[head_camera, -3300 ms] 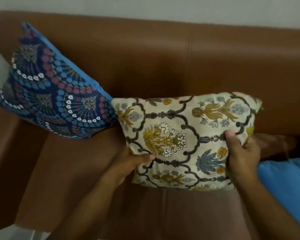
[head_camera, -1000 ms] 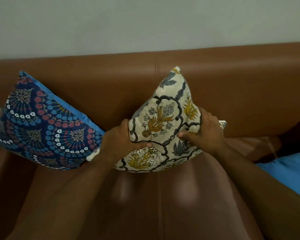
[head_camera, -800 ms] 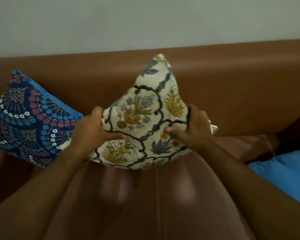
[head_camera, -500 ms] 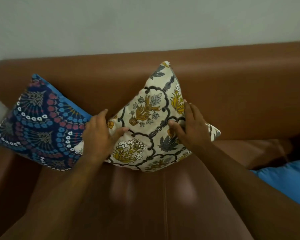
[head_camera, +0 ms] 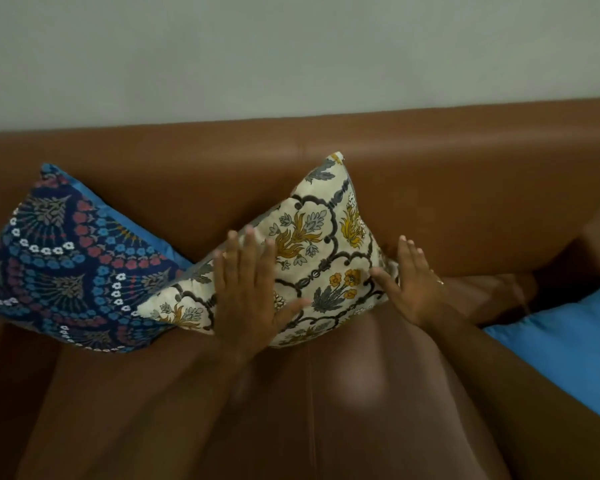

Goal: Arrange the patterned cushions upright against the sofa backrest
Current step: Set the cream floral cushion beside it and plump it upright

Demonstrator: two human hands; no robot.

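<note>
A cream cushion (head_camera: 321, 244) with yellow and grey flowers stands on one corner, leaning against the brown sofa backrest (head_camera: 465, 181). Its left corner overlaps a dark blue patterned cushion (head_camera: 66, 268) that leans on the backrest at the left. My left hand (head_camera: 248, 296) is flat with fingers spread over the cream cushion's lower left face. Spread open too, my right hand (head_camera: 409, 282) rests at the cushion's right corner, thumb on the fabric. Neither hand grips anything.
A plain blue cushion (head_camera: 568, 341) lies on the seat at the right edge. The brown sofa seat (head_camera: 309, 410) stretches below the cushions. A pale wall (head_camera: 291, 57) rises behind the backrest.
Both hands have let go of the cream cushion and opened flat. The cushion, earlier held and turned onto its corner, now rests against the backrest and over the blue patterned cushion's edge.
</note>
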